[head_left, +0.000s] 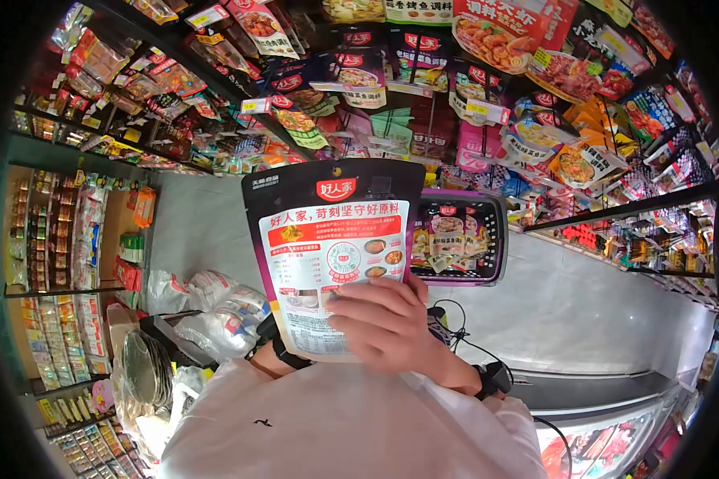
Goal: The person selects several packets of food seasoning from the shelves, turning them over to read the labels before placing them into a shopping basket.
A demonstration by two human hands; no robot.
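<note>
A dark seasoning pouch (pixel 339 215) with a white and red printed panel is held upright in front of my chest, its printed side facing me. Across its lower right part lies my right hand (pixel 383 323), back of the hand toward the camera, fingers pointing left and slightly blurred; it grips the pouch near the right edge. My left forearm reaches the pouch's lower left edge, and my left hand is hidden behind it. Behind the pouch to the right, a black and purple basket (pixel 498 239) holds several similar pouches (pixel 447 231).
Shelves of packaged goods (pixel 519 104) run across the top and right. A left rack (pixel 80 239) holds small packets. Plastic bags (pixel 228 315) lie at the lower left. A black cable (pixel 463 339) hangs by my right wrist. A glass-fronted case (pixel 607 431) stands at the lower right.
</note>
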